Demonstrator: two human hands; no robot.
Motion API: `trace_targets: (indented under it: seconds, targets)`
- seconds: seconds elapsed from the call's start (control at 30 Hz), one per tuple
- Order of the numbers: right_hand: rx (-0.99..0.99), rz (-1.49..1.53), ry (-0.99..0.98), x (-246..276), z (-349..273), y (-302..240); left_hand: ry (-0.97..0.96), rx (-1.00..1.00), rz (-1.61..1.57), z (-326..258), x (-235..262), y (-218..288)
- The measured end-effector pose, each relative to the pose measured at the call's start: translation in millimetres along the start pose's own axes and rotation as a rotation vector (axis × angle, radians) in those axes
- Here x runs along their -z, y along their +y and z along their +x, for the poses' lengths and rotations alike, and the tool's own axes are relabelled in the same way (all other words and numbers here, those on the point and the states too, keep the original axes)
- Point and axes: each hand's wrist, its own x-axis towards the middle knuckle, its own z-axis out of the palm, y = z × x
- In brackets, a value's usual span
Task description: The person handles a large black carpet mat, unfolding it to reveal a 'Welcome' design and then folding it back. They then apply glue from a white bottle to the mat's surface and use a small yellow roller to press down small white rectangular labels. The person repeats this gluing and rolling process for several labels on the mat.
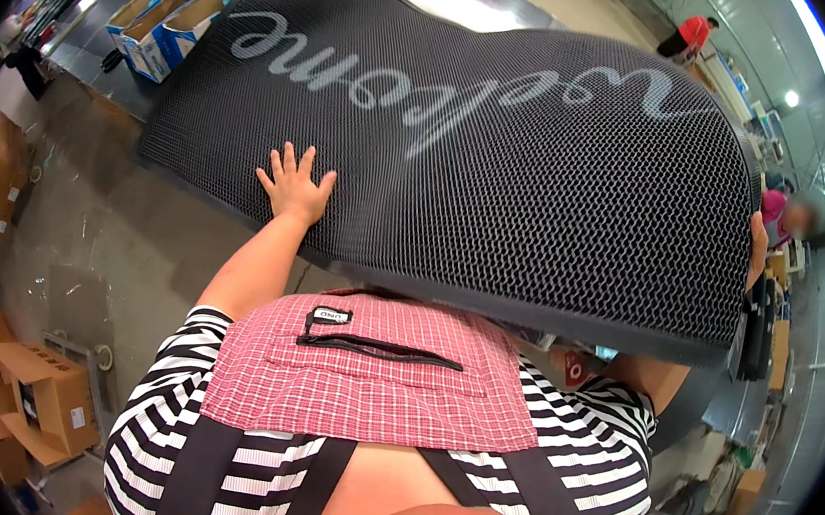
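A large black doormat (519, 198) with a wavy ribbed surface and pale script lettering stretches in front of me. It sags in the middle, and its right part is raised and tilted. My left hand (298, 192) lies flat on the mat's near left part with the fingers spread. At the mat's right edge, the fingers of my right hand (757, 252) curl round the rim. Most of that hand and its forearm are hidden behind the mat. The mat's far left part rests over a dark worktable (104, 34).
Open blue-and-brown cardboard boxes (170, 26) stand on the table at the far left. More brown cartons (46, 400) are on the left floor. A person in red (690, 37) is far off at the upper right; another in pink (777, 215) is at the right.
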Motion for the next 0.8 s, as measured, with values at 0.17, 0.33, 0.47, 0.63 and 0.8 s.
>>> trace_targets:
  seconds: [0.17, 0.33, 0.47, 0.63, 0.8]
  targets:
    - [0.428, -0.529, -0.278, -38.7, 19.3, 16.6, 0.020, 0.033, -0.006, -12.2, 19.2, -11.5]
    - [0.155, -0.648, -0.577, -85.3, 25.9, -4.5, -0.003, 0.012, -0.072, -13.1, 20.0, -12.0]
    - [0.170, -0.714, -0.476, -110.7, 18.7, 23.2, -0.049, 0.015, -0.149, -15.4, 18.7, -10.4]
    - [0.175, -0.676, -0.413, -121.8, 17.7, 36.5, -0.039, 0.028, -0.139, -17.2, 20.3, -10.4]
    - [0.175, -0.673, -0.374, -124.3, 21.4, 40.6, -0.043, 0.031, -0.140, -15.0, 21.5, -11.9]
